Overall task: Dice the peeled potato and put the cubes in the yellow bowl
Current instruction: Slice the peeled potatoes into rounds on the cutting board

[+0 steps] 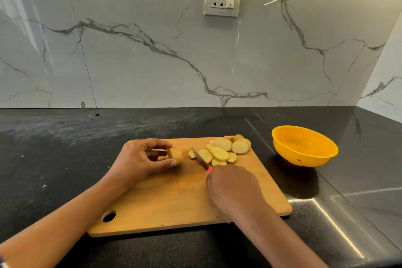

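"What was there?"
"A big wooden board (174, 198), with the yellow bowl (290, 155) just to its right."
"And on it?"
"The left hand (139, 161) and the right hand (232, 185). Cut slices (224, 150) lay at the far right. The left pinched the potato end (175, 154); the right gripped a small knife (200, 159)."

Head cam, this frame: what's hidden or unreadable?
- Handle of the knife: head view, covered by right hand; only a red bit shows.
- Potato end: head view, partly covered by left hand.
- Lower slices: under upper ones.
- Speck on yellow bowl: too small.
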The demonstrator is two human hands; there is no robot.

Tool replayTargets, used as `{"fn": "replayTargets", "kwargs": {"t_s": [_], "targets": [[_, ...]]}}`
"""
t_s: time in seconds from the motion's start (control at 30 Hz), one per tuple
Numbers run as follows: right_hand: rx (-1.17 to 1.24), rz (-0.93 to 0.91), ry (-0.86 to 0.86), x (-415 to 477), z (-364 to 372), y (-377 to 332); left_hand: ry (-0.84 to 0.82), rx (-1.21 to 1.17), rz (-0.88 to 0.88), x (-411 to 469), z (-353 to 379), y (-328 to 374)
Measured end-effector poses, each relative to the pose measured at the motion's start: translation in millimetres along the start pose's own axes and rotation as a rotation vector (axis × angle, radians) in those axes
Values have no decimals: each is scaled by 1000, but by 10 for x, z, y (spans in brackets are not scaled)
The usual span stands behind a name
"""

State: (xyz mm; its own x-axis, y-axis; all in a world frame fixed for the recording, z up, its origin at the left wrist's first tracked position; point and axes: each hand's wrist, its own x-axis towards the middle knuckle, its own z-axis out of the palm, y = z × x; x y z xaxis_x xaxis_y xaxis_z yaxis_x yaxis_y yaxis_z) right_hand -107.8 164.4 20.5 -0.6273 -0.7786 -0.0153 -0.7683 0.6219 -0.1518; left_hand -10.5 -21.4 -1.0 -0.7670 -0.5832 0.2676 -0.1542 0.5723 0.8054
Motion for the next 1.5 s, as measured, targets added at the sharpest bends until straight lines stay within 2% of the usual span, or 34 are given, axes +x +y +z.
{"fn": "replayTargets", "kwargs": {"t_s": [0.13, 0.3, 0.63, 1.17, 1.5], "targets": [[53, 34, 118, 35, -12, 84, -30, -3, 23, -1, 21, 9], [96, -51, 156, -15, 15, -4, -24, 9, 39, -7, 36, 6], [91, -71, 134, -21, 27, -152, 13, 84, 84, -18, 53, 11], [3, -76, -27, 36, -138, -243, 24, 125, 127, -28, 54, 7], [17, -77, -1, 61, -92, -208, 25, 117, 139, -25, 49, 17]]}}
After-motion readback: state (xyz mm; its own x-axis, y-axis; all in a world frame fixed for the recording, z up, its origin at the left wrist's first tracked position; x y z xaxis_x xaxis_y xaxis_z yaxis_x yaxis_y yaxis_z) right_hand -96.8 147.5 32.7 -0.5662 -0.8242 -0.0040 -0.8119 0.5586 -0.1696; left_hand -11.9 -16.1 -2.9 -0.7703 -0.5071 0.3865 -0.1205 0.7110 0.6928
